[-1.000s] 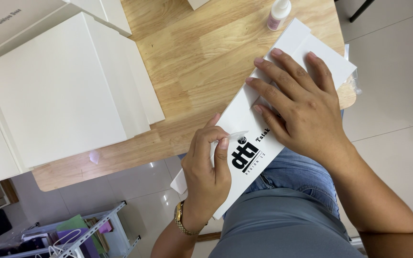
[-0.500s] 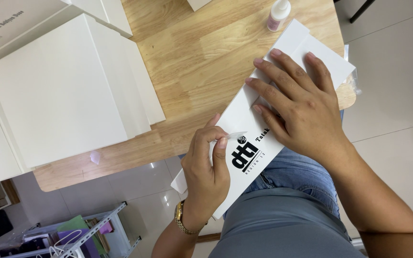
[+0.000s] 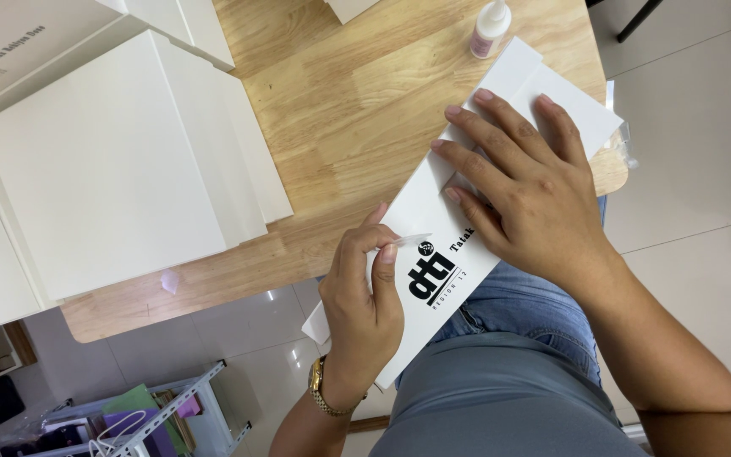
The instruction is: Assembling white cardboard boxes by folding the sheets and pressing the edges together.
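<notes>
A light wooden table (image 3: 332,110) stands over a pale tiled floor (image 3: 695,169). At the table's near edge a flat white printed card sheet (image 3: 467,211) overhangs toward the person's lap. The right hand (image 3: 522,190) lies spread flat on it, grip open. The left hand (image 3: 364,292) pinches a thin clear strip (image 3: 408,239) at the sheet's edge. White folded boxes (image 3: 103,161), closed, fill the left side; a small glue bottle (image 3: 491,27) stands near the far edge.

Bare wooden tabletop (image 3: 340,110) is open — white boxes (image 3: 103,169) block leftward.
</notes>
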